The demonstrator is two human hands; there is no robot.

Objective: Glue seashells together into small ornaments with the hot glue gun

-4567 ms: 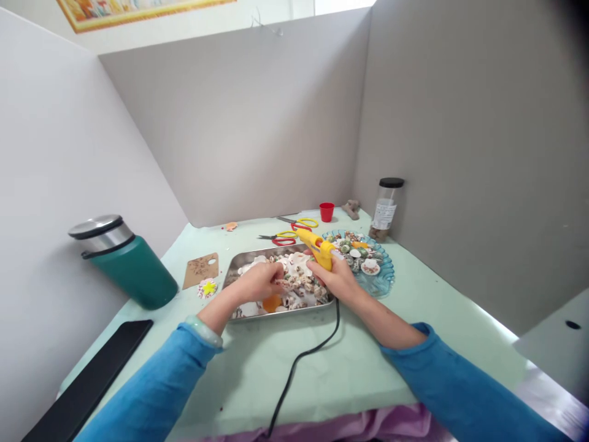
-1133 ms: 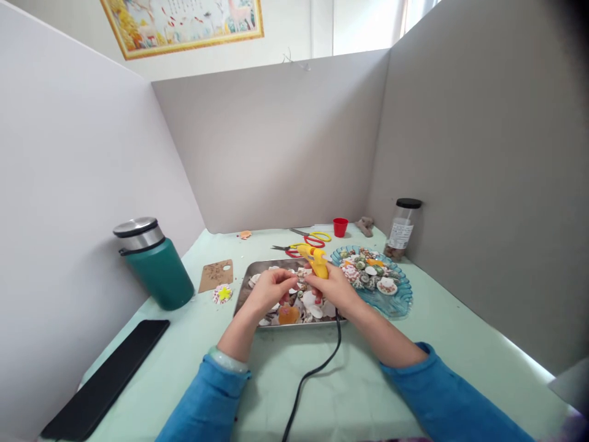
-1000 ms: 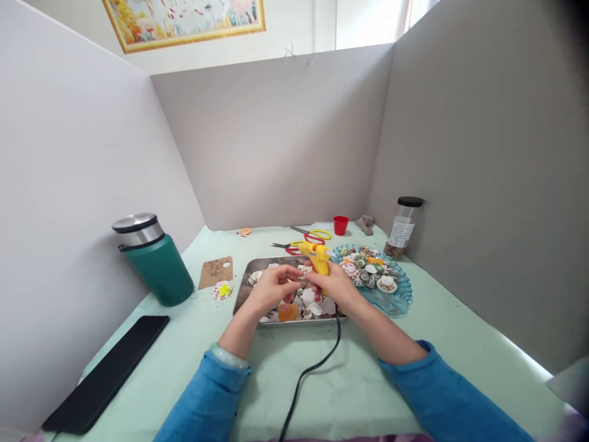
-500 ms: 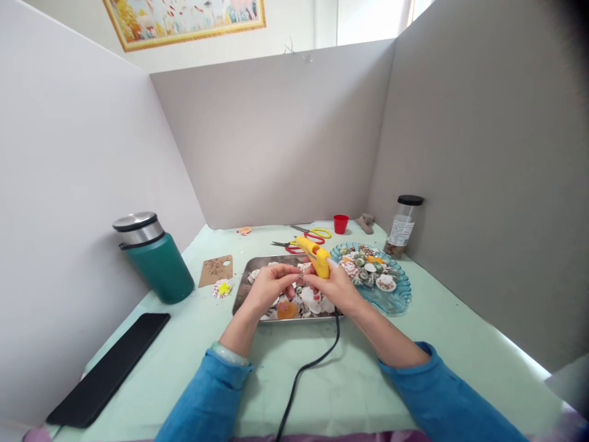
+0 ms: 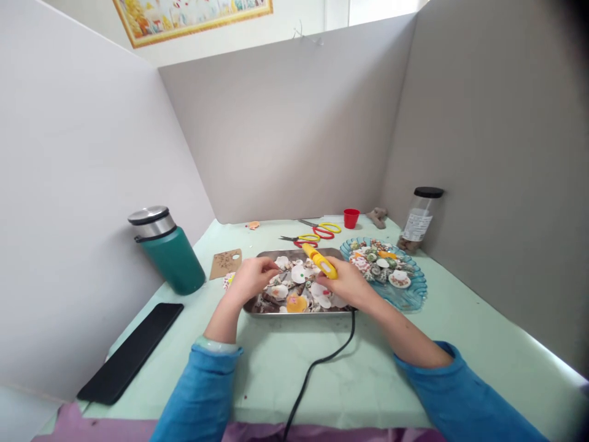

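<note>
A metal tray (image 5: pixel 257 306) full of seashells lies in the middle of the pale green table. My right hand (image 5: pixel 348 287) is wrapped round a yellow glue gun (image 5: pixel 321 262), whose nozzle points left over the tray; its black cord (image 5: pixel 317 362) runs toward me. My left hand (image 5: pixel 250 278) hovers at the tray's left edge with fingers curled in a pinch; what it holds is too small to make out. A decorated shell piece (image 5: pixel 227 280) lies partly hidden just left of that hand.
A blue glass plate (image 5: pixel 414 294) of shells sits right of the tray. Behind lie scissors (image 5: pixel 310 236), a red cup (image 5: pixel 351 218) and a jar (image 5: pixel 419 218). On the left stand a green flask (image 5: pixel 168 252), a brown card (image 5: pixel 226 263) and a black slab (image 5: pixel 131 350). Grey partitions enclose three sides.
My hands have parted: the left moved left to the tray's edge, the right lowered the glue gun over the shells. The view shifted slightly left.
</note>
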